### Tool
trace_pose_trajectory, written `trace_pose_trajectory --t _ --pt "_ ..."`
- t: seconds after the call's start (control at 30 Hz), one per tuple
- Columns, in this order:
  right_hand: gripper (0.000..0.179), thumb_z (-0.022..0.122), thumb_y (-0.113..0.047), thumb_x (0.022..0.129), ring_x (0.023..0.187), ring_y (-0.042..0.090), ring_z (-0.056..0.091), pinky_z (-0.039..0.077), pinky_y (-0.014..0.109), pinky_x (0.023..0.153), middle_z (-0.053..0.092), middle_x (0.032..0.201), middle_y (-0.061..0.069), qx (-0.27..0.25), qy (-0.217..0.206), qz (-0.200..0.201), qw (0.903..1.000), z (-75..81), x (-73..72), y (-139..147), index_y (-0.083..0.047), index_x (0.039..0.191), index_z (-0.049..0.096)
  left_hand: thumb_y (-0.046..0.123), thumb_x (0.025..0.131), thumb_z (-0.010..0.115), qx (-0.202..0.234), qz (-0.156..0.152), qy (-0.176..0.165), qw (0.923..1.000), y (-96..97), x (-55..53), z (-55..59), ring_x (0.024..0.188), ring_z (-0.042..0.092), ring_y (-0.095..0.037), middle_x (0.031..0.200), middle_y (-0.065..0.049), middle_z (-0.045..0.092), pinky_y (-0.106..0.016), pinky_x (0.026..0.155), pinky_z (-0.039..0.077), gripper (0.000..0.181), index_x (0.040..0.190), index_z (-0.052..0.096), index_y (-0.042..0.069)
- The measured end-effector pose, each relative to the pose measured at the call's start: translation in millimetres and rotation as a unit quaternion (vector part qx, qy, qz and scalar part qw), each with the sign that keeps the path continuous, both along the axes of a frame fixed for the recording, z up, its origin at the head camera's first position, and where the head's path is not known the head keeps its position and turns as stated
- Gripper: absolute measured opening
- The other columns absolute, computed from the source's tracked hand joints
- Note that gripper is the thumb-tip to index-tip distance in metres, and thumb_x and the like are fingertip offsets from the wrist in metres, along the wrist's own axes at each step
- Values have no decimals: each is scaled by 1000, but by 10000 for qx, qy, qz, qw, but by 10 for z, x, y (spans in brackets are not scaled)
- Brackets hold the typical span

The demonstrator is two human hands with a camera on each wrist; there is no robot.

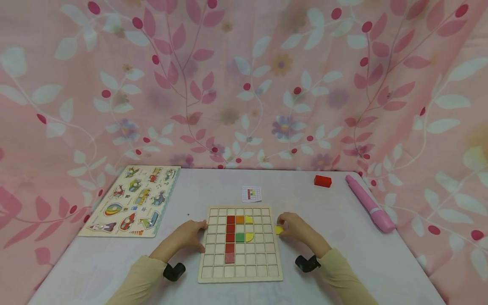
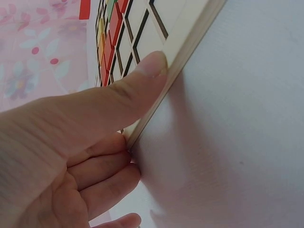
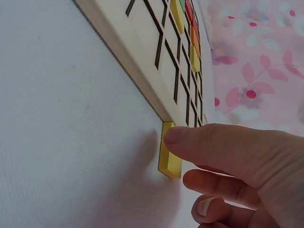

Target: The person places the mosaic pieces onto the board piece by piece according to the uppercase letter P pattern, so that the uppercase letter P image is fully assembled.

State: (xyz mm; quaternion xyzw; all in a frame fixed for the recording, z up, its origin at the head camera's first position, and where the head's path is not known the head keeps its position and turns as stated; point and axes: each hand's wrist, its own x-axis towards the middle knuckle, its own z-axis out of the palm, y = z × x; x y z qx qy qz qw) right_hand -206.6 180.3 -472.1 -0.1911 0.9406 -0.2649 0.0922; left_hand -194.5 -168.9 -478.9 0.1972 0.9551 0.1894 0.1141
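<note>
A wooden grid board point(image 1: 240, 272) lies flat in front of me. My left hand point(image 1: 189, 235) rests at its left edge, the thumb point(image 2: 153, 66) on the rim and the fingers spread along the side. At the right edge, my right hand point(image 1: 299, 228) pinches a small yellow block point(image 3: 170, 151) close against the board's side; its full outline is partly hidden. Red tiles point(image 1: 230, 238) form a column on the grid. An orange tile point(image 1: 239, 219), a green tile point(image 1: 239, 237) and two round-edged yellow tiles point(image 1: 249, 237) sit to their right.
Behind the board lies a small printed pattern card point(image 1: 251, 194). A picture puzzle board point(image 1: 133, 201) is at the left, a red block point(image 1: 322, 181) at the back right, and a pink pen-shaped object point(image 1: 370, 204) near the right edge. A floral curtain point(image 1: 244, 84) stands behind the table.
</note>
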Motion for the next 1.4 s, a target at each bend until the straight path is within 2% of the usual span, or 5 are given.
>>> trace_pose_trajectory --t 0.2,0.7,0.97,1.23,1.4 --pt "23 75 0 67 72 16 45 44 33 69 52 76 0 92 -55 10 9999 -47 -8 -3 -5 83 60 22 52 86 20 -21 -3 10000 -11 0 -13 109 48 -33 115 -14 57 -44 91 36 75 117 56 -2" --pt "17 72 1 66 67 16 43 41 32 61 50 70 0 131 139 262 9995 -85 -28 51 -4 77 61 21 51 86 44 0 -49 10000 -4 -10 -10 109 48 -32 116 -14 57 -43 92 36 73 115 58 -1" --pt "18 75 -5 68 68 15 44 41 30 61 49 71 -1 233 175 231 9993 -19 -34 34 -7 80 61 22 51 87 8 -14 16 10000 -9 5 -6 107 49 -33 115 -14 57 -43 90 37 75 115 57 -2" --pt "19 75 -10 69 66 13 44 40 26 57 50 73 -2 106 509 582 9969 77 -82 -96 -7 82 61 23 51 86 44 -68 75 9999 -19 -9 -34 108 49 -31 113 -12 59 -42 91 37 74 115 58 -1" --pt "21 76 -14 69 68 15 45 40 26 59 50 75 -2 5 553 728 9958 91 -114 -209 -6 83 62 23 51 86 41 -93 80 9999 -23 -12 -35 108 49 -32 114 -13 58 -43 91 37 75 116 57 -2"
